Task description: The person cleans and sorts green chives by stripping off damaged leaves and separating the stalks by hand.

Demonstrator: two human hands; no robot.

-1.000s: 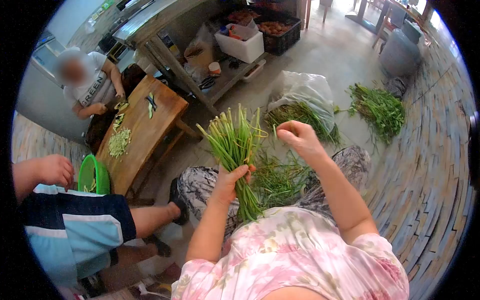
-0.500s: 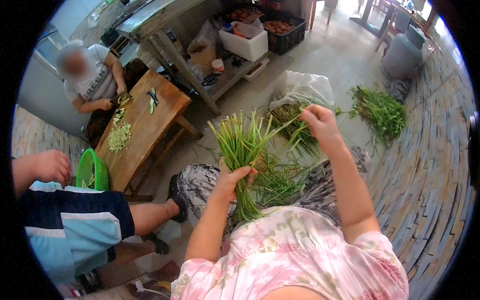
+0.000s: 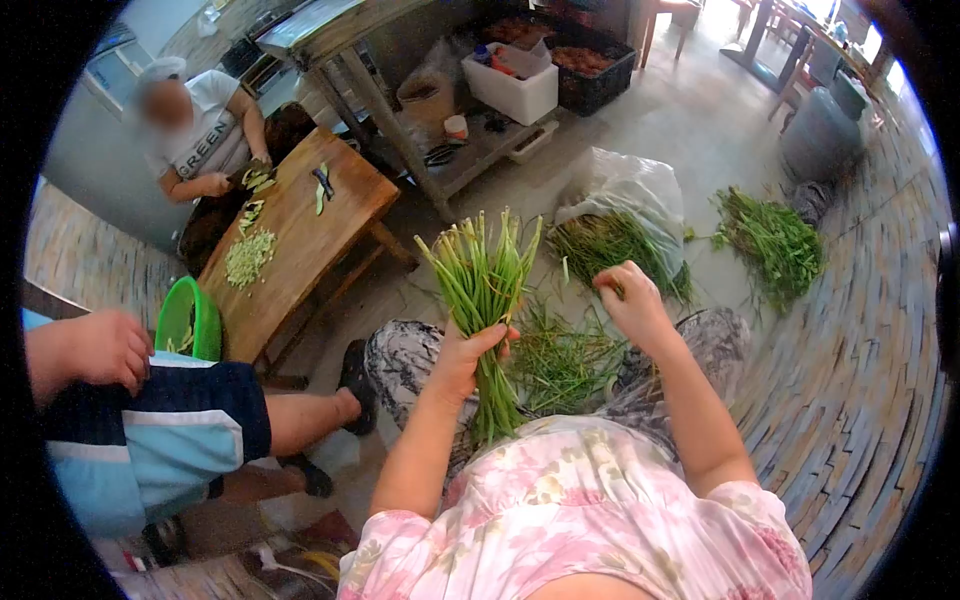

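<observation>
My left hand is wrapped around the middle of a thick bunch of long green stalks. Their pale cut ends point up and away from me, and the lower part hangs toward my lap. To the right, my right hand is apart from the bunch, its fingers pinched together; whatever they may hold cannot be made out. Below it, loose green scraps lie on the floor between my knees. Just beyond is a clear plastic bag with thin grassy stalks spilling out.
Leafy greens lie at right, near a gas cylinder. At left, a person cuts vegetables on a wooden table; a green basket stands beside it. Another person's leg is close on my left.
My right hand has moved down and slightly inward, away from the bunch; the thin strand it was pulling sideways no longer stretches between them. My left hand keeps its hold.
</observation>
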